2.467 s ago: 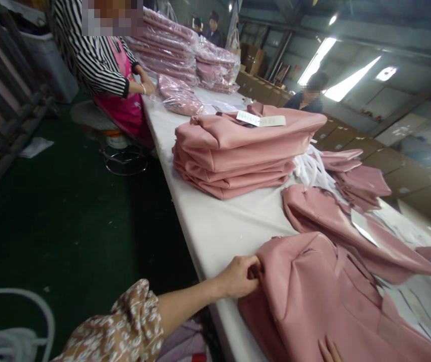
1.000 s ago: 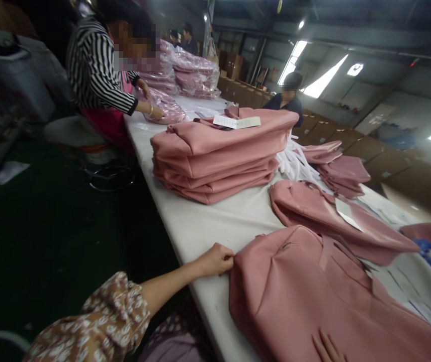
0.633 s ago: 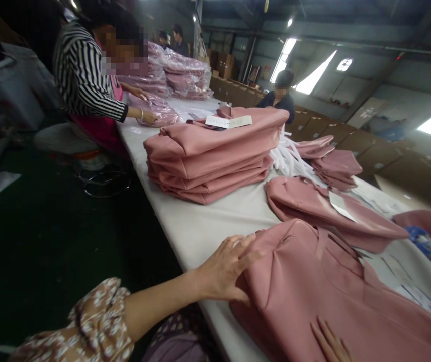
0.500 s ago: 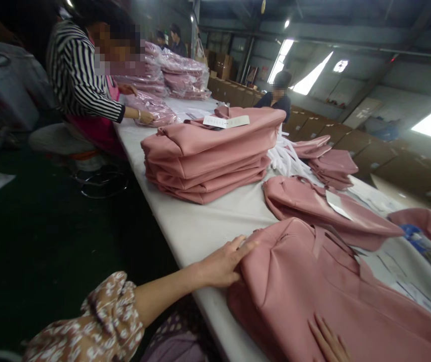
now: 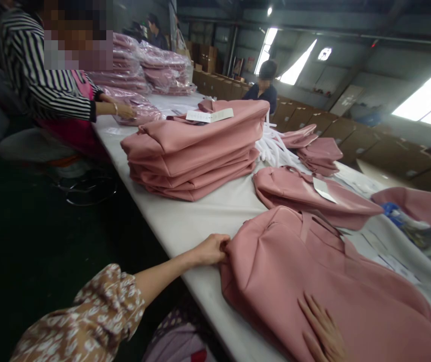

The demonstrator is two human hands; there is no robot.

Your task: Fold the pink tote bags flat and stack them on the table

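A large pink handbag [image 5: 275,266] with two handles lies on its side on the table in front of me. At its left end, my left hand [image 5: 212,250] pinches the edge near the corner, its fingertips partly hidden against the bag. My right hand [image 5: 321,327] rests flat on the bag's broad side with the fingers stretched out and slightly apart. Just behind it lies another pink handbag [image 5: 294,191], with a white tag [image 5: 324,189] on top.
A stack of pink handbags [image 5: 196,151] stands farther along the white-covered table [image 5: 162,221]. Beyond it, a person in a striped sleeve [image 5: 64,100] handles a plastic-wrapped bag [image 5: 143,108]. White strips [image 5: 275,148] lie behind the stack. Cardboard boxes [image 5: 313,125] line the back.
My left hand has curled its fingers from lying spread on the bag's corner to pinching its edge. More of my right hand shows, flat on the bag. The view has shifted slightly right.
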